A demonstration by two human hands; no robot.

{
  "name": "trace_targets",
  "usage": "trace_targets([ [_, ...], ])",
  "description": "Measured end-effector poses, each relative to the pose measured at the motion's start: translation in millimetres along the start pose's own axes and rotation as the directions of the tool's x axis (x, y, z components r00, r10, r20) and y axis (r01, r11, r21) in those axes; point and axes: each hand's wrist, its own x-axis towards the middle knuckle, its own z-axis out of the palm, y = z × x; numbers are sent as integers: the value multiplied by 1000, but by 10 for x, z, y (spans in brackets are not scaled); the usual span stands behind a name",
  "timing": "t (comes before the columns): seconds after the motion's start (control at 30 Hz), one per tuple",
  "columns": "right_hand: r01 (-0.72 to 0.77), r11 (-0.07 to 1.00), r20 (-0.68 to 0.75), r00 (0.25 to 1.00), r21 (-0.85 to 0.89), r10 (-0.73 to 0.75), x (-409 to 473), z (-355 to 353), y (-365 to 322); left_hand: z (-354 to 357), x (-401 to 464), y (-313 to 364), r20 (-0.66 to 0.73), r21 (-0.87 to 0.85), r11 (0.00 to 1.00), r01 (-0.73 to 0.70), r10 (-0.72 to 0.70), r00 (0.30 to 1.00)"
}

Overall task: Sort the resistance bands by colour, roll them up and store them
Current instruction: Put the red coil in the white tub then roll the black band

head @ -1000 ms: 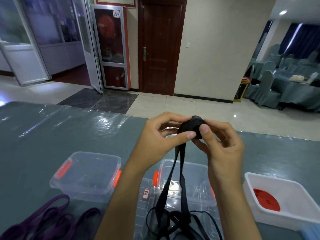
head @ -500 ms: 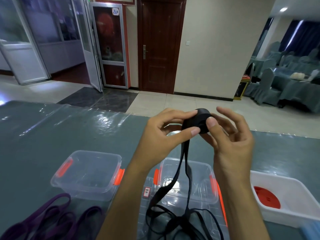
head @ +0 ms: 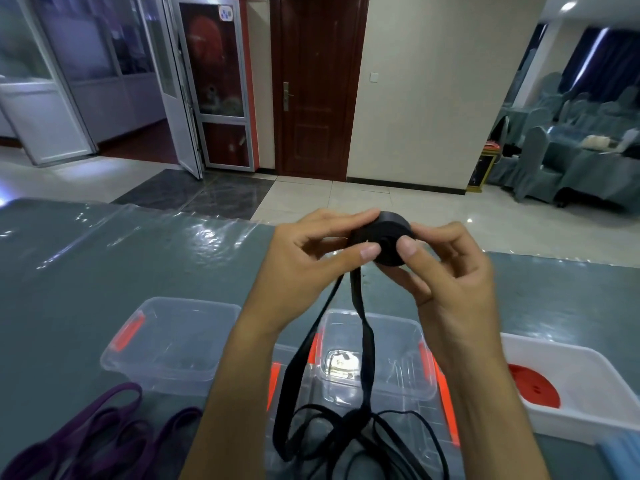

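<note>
Hands meet above a grey-green table (head: 104,278), rolling a black resistance band. The left hand (head: 304,268) and right hand (head: 446,271) each pinch the black roll (head: 384,242) between thumb and curled fingers, thumbs pressed on its near face. From the roll, the band's unrolled tail (head: 360,327) hangs down into a loose black tangle (head: 349,438) lying on clear lids at the near edge.

Progress looks partial. One red roll (head: 535,389) sits in a white bin (head: 588,362) at the near right. A clear box on the left (head: 166,341) and a clear box in the middle (head: 374,358) appear to hold no bands, though glare makes that uncertain. Purple bands (head: 93,434) lie unrolled at the near left. Much of the black band, by this judgement, remains to be wound.

Room to move is open on the far side of the table; the boxes, bin and tangle crowd the near side.
</note>
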Motion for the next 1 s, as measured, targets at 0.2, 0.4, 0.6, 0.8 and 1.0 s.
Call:
trace_targets([
  [0.2,2,993,26,1000,-119,1,-18,27,45,47,-20,7,-122,-9,997,-73,71,990],
  [0.4,16,999,-3,1000,-37,-16,-18,34,31,-65,-24,2,21,38,999,-25,24,999],
  [0.6,55,985,-27,998,-166,-61,-28,4,15,59,-58,-61,-96,-14,1000,-22,21,995],
  [0.8,-12,1000,-4,1000,8,12,-20,-31,9,155,-8,-50,-78,-1,999,-43,43,996],
  [1.0,43,996,-40,998,-76,-46,-24,-25,-29,280,-21,-58,-211,-8,992,-126,122,970],
])
